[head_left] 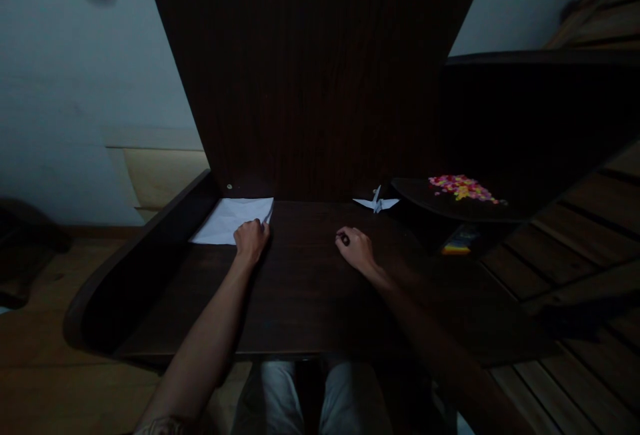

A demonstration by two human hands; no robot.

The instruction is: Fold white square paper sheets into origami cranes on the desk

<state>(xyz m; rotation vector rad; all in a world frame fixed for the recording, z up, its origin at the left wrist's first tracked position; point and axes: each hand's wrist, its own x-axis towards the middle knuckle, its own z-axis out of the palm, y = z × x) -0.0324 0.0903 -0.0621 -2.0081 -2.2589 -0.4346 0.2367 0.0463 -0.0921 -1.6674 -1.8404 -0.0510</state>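
My left hand (251, 240) is closed in a fist and rests over the near right corner of some white paper (225, 216). The paper lies flat at the back left of the dark wooden desk (300, 295), its right edge slightly raised beside my thumb. My right hand (356, 247) rests on the desk with its fingers curled, and a small dark gap shows between thumb and forefinger. Nothing shows in it. Just beyond this hand stands a white folded paper crane (376, 204), its wings spread, near the back panel.
A tall dark panel (320, 81) rises behind the desk. On the left runs a raised side wall (135, 268). A small shelf (420, 196) at the right carries a heap of colourful small pieces (463, 188). Below it sits a yellow and blue item (457, 247).
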